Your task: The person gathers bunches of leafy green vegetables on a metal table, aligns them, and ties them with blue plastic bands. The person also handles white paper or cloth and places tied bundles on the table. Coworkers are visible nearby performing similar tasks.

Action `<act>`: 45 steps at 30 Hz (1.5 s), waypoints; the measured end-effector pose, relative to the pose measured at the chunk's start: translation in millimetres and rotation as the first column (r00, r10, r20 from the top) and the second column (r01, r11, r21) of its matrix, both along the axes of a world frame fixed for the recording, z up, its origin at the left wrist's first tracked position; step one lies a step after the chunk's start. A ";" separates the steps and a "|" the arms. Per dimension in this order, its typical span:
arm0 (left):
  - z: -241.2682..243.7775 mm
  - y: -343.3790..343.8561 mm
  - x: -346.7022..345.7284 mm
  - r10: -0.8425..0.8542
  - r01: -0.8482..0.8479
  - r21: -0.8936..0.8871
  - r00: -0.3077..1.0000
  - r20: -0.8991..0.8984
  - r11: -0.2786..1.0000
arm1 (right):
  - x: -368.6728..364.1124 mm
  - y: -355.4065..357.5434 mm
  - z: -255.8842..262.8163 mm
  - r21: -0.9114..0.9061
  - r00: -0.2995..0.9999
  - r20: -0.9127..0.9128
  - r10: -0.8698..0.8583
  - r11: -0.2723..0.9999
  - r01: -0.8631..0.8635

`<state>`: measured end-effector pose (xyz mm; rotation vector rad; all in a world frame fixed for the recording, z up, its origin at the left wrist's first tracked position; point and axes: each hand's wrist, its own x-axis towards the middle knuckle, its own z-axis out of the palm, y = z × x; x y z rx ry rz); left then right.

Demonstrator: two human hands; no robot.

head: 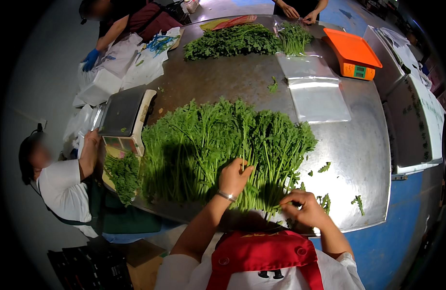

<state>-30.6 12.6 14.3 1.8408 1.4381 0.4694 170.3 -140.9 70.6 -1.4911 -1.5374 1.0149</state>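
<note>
A wide heap of leafy greens with pale stems (201, 145), which look like chrysanthemum greens, covers the near part of the metal table (226, 78). The leaf ends point away from me and the cut stem ends towards me. My left hand (234, 178) is over the heap's right half, with thumb and forefinger closed on one upright stalk (243, 145). Lower and to the right, my right hand (304, 209) pinches a thin green stem between thumb and fingertips, close to the table's front edge. Loose leaf scraps (324, 167) lie right of the heap.
A weighing scale (123, 112) and bagged greens (124, 174) stand left, beside a co-worker (63, 188). Clear plastic bags (319, 101) lie right of centre, near an orange scale (353, 50). More greens (234, 40) and two other people are at the far side. Foam boxes (413, 119) stand right.
</note>
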 end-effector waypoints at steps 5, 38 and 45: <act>-43.7 -2.7 -2.8 0.194 -0.114 -0.197 0.866 0.460 0.974 | 19.7 15.1 -25.7 -0.057 0.966 0.034 -0.258 0.964 0.260; -9.9 -24.1 -12.9 -0.004 0.028 0.421 0.998 -0.058 0.907 | 50.2 -9.5 -1.5 -0.527 0.926 -0.347 -0.148 0.847 -0.062; 5.3 1.8 -34.1 0.142 -0.073 0.188 0.912 -0.384 0.979 | 5.4 12.3 -11.4 0.161 0.856 0.437 -0.276 0.960 0.227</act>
